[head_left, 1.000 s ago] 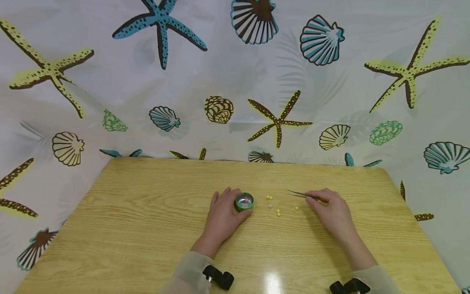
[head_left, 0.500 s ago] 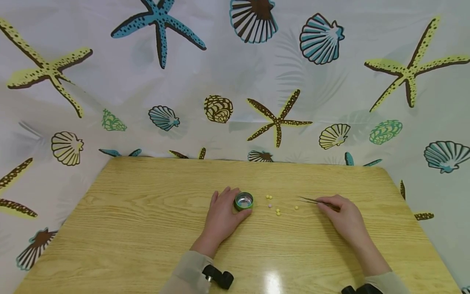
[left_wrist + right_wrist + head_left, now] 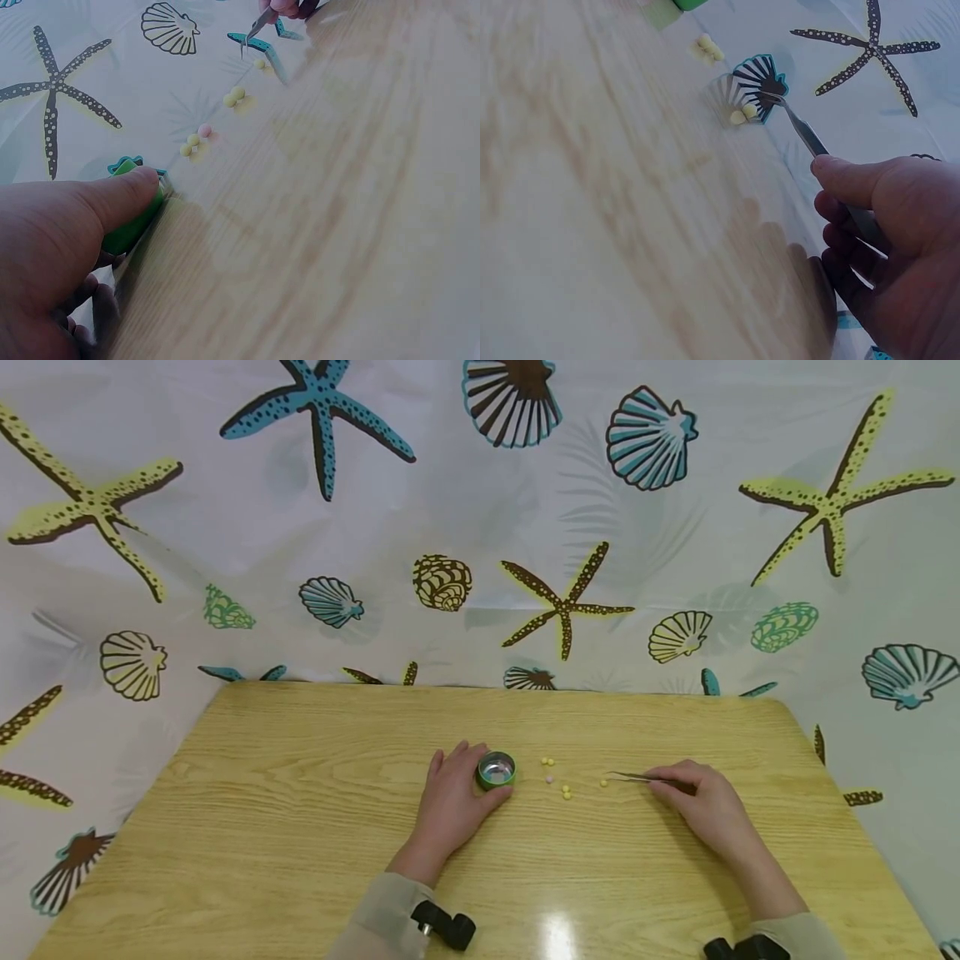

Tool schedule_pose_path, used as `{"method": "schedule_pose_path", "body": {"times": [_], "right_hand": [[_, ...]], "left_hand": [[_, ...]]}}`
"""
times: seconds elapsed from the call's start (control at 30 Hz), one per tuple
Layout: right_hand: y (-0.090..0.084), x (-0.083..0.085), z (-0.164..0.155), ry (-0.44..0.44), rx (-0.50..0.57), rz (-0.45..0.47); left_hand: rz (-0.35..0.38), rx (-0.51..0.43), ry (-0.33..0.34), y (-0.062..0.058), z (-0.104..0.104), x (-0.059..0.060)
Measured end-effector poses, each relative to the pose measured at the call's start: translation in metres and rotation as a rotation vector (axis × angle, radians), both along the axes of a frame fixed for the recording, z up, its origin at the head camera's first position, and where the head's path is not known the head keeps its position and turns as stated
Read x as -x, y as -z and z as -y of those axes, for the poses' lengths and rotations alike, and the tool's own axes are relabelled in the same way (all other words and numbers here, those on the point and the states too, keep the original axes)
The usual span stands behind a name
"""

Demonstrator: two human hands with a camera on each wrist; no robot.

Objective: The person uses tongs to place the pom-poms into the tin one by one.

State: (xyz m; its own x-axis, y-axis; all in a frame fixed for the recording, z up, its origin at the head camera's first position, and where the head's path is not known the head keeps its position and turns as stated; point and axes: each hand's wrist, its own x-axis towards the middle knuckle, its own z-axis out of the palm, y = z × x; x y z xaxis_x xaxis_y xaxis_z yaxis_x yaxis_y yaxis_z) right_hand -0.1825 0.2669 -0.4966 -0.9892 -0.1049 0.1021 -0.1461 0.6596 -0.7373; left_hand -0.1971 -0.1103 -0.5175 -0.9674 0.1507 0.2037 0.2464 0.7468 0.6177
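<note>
Tweezers (image 3: 637,777) lie low over the wooden table (image 3: 300,827) in the head view, pinched in the right hand (image 3: 705,806), with the tips pointing left and ending just beside the nearest yellow bead (image 3: 603,783). Further yellow beads and one pink bead (image 3: 549,779) lie scattered between that bead and the small green tin (image 3: 497,770). The left hand (image 3: 453,797) grips the tin, fingers curled round its wall, open mouth upward.

Left wrist view: the thumb (image 3: 112,199) presses against the green tin (image 3: 131,217). Beads trail away from it toward the tweezers (image 3: 259,24), which are well apart from the tin.

Right wrist view: the right hand (image 3: 889,225) holds the tweezers (image 3: 810,139) between thumb and curled fingers. The tips stand right at the yellow bead (image 3: 738,117); whether they touch it cannot be told, nor how far apart the jaws are.

Judgement: the step in hand is the approach to the nearest bead for a pick. The next move calls for setting the tips astride the bead, then closing with light, even pressure, since a round bead is likely to roll or spring away. The left hand should keep the tin steady.
</note>
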Motion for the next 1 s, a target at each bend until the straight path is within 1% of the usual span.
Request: {"method": "schedule_pose_path", "body": {"times": [0.27,0.67,1.0], "right_hand": [[-0.0028,0.0011,0.0011,-0.008,-0.042,-0.001],[0.0024,0.0005,0.0026,-0.008,-0.08,-0.02],[-0.0013,-0.0014,0.0046,-0.013,-0.097,-0.043]], "left_hand": [[0.003,-0.003,-0.002,-0.0018,0.0006,0.0002],[0.008,-0.005,0.002,-0.0014,0.0003,-0.0008],[0.007,0.0,0.004,-0.0003,0.0006,0.0003]]}}
